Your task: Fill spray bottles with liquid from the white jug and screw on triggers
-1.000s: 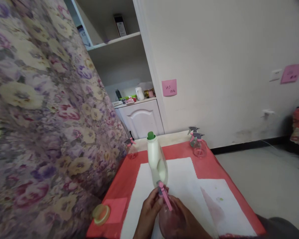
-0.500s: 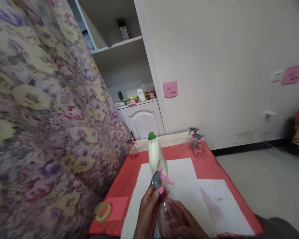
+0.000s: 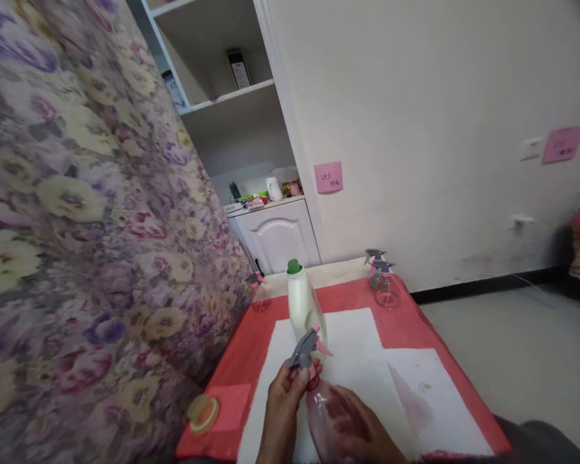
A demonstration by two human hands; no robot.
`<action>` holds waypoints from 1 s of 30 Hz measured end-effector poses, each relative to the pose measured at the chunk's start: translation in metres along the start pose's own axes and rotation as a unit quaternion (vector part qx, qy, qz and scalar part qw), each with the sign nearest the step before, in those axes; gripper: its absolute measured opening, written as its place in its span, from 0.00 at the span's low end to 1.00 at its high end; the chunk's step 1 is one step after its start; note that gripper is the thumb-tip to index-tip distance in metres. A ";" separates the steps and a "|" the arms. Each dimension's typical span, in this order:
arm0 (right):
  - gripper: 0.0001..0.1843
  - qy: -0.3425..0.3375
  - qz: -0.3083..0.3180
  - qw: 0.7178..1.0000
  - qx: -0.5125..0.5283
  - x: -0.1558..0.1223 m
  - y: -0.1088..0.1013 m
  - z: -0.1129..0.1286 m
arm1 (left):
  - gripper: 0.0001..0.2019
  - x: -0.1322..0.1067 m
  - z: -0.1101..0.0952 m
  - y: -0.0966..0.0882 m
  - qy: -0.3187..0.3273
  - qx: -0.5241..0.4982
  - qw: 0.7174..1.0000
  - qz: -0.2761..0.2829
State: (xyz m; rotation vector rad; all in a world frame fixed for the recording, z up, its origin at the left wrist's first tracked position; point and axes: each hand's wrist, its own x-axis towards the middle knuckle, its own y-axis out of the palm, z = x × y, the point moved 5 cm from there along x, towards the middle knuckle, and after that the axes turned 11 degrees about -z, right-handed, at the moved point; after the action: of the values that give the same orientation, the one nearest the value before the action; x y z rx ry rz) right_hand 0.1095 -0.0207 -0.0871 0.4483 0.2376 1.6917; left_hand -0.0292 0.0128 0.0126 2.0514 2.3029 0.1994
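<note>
Close to me, over the white paper, a clear pinkish spray bottle is held tilted, its grey and pink trigger head at the top. The fingers of my left hand are closed around the collar under that head. Wrapped round the body from the right is my right hand; some of its fingers show through the clear plastic. Just beyond the trigger head stands a pale green jug-shaped bottle with a green top, partly hidden by the spray head.
Spray bottles stand at the table's far right corner, another at the far left. A roll of tape lies at the left on the red cloth. A stained sheet is at right. A floral curtain borders the left side.
The spray head has turned slightly in my left hand, its pink trigger now looking shorter and pointing lower. Both hands keep their hold. The view has shifted a little.
</note>
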 end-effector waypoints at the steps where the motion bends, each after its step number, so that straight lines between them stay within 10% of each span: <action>1: 0.46 -0.002 0.000 1.000 0.002 0.000 0.000 0.000 | 0.19 0.000 0.001 0.001 -0.001 -0.002 1.000 0.002; 16: 0.41 -0.086 0.014 0.996 0.024 0.001 0.008 0.015 | 0.23 -0.001 0.019 0.008 -0.018 -0.040 0.999 -0.014; 30: 0.49 -0.112 -0.051 0.983 -0.136 0.013 -0.019 -0.037 | 0.22 0.009 0.043 0.004 0.033 0.029 0.998 0.040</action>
State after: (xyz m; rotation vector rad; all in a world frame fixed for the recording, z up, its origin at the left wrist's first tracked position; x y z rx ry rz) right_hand 0.1095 -0.0007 -0.1261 0.4092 -0.1321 1.5305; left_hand -0.0211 0.0253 -0.0295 2.1988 2.2929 0.2091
